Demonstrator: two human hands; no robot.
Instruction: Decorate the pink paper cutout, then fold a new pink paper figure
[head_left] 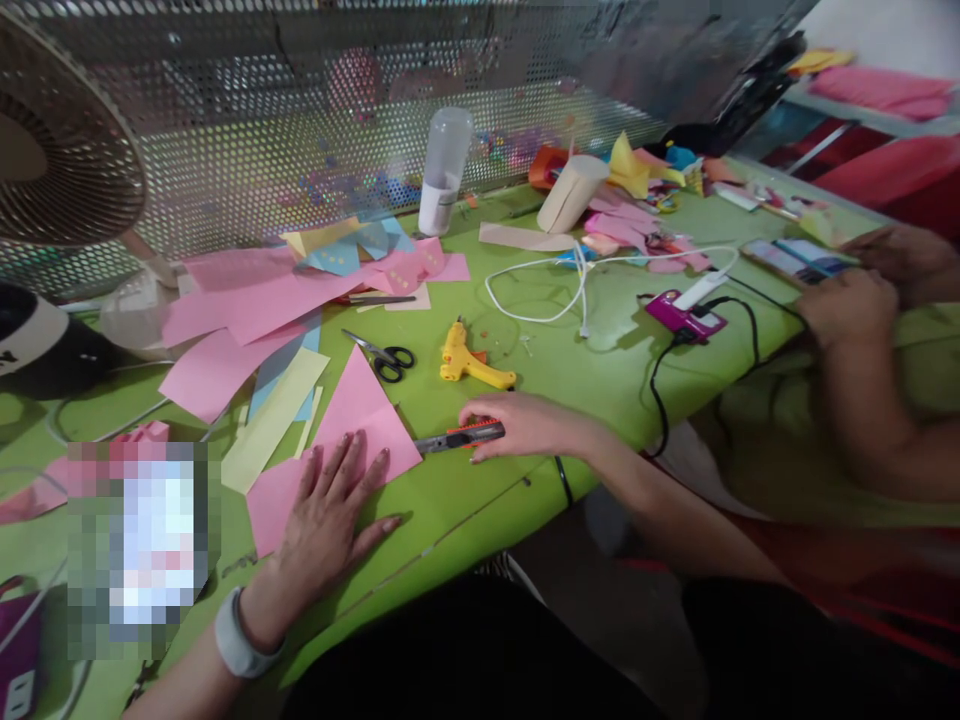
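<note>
My left hand (326,515) lies flat with its fingers spread, on a folded pink paper (360,395) that comes to a point at the top. Thumb and fingers of my right hand (536,425) are closed round the rear end of a utility knife (469,434). The knife rests low over the green table, its front end touching or just beside the paper's right corner. Beyond the paper lie black-handled scissors (390,362), partly opened. A yellow glue gun (471,362) is on its side behind my right hand.
Pink sheets (247,295) and a pale yellow strip (277,420) lie left. A bottle (446,175) stands by the perforated metal screen. A white cable (536,318) and purple power strip (686,315) lie right, near another person's hand (851,305). A fan (67,130) is at far left.
</note>
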